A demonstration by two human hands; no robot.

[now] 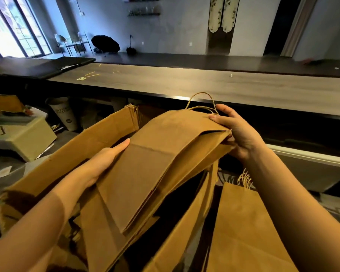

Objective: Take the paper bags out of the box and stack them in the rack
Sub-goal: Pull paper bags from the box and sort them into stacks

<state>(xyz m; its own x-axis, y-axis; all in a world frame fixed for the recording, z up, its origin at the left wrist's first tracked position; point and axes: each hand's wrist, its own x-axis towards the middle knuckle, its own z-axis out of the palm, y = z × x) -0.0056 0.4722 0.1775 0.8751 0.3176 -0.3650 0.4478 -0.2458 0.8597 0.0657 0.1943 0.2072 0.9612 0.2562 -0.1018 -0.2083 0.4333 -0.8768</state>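
Head view, task at an early-to-middle stage. At left, the open cardboard box (77,154) leans with its flap raised. Above it a flat bundle of paper bags (161,154) is lifted clear of the box, and no bag is seen placed in a rack, which cannot be identified in this view. The left hand (104,160) holds the bundle's lower left edge, with the thumb laid straight along the top face and the fingers hidden beneath. The right hand (234,130) grips the far, open end of the bundle just below the twine handles (200,101), its fingers curled over the top edge. The two hands are well apart, one at each end. At lower right, upright bags (243,222) remain to be removed. The long table (185,83) runs behind.
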